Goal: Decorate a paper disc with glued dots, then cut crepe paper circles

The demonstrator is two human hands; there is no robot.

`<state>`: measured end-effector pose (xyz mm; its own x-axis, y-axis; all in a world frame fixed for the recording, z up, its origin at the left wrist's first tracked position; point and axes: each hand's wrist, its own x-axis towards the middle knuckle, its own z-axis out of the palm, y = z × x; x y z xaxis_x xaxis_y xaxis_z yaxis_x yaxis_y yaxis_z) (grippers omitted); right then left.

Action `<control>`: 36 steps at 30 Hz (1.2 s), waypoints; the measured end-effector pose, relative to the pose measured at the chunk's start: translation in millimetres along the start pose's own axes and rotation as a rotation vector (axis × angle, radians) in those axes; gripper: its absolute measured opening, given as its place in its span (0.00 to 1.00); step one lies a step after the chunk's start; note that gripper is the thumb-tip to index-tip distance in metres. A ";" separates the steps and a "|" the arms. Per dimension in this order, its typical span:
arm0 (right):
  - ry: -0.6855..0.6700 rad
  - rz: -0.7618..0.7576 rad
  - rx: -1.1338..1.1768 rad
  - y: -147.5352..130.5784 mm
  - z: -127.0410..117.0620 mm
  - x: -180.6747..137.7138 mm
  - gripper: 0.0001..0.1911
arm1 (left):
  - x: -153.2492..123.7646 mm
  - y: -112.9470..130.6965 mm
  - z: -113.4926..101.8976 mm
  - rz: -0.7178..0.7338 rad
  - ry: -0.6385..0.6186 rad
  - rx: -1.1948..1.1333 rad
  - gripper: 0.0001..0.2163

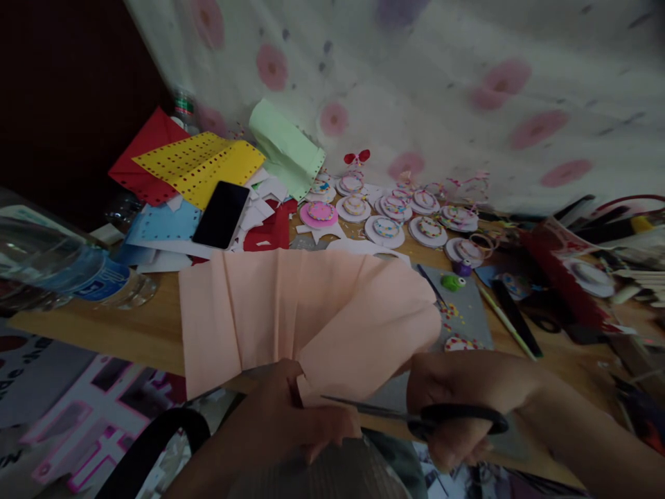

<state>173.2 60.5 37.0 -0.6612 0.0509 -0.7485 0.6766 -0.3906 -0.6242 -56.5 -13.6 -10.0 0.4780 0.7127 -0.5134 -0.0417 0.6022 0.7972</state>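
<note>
A large sheet of peach paper [332, 305] with several fold lines spreads over the near edge of the table. My left hand [291, 416] pinches the paper at its lower edge. In my right hand [457, 402] is a pair of black-handled scissors [462, 413], with fingers in the handle loops. The blades point left and lie at the paper's lower edge, close to my left fingers. How far the blades are parted is hard to make out. Part of the paper's lower edge is hidden behind my hands.
Water bottle [98, 277] at left; black phone [221, 215] on coloured paper, near a yellow dotted sheet [202, 163] and green paper [285, 149]. Several round beaded decorations [384, 229] line the back. A grey mat [470, 312], a marker [506, 322] and a red box [566, 270] stand right.
</note>
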 end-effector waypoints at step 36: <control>-0.023 -0.048 -0.011 3.2 3.6 10.4 0.18 | 1.8 2.4 -7.5 -0.082 -0.018 -0.044 0.08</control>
<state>167.3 56.5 28.0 -0.7003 0.0482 -0.7122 0.6472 -0.3782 -0.6619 -62.3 -8.2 -11.3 0.4969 0.6540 -0.5704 -0.0404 0.6740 0.7376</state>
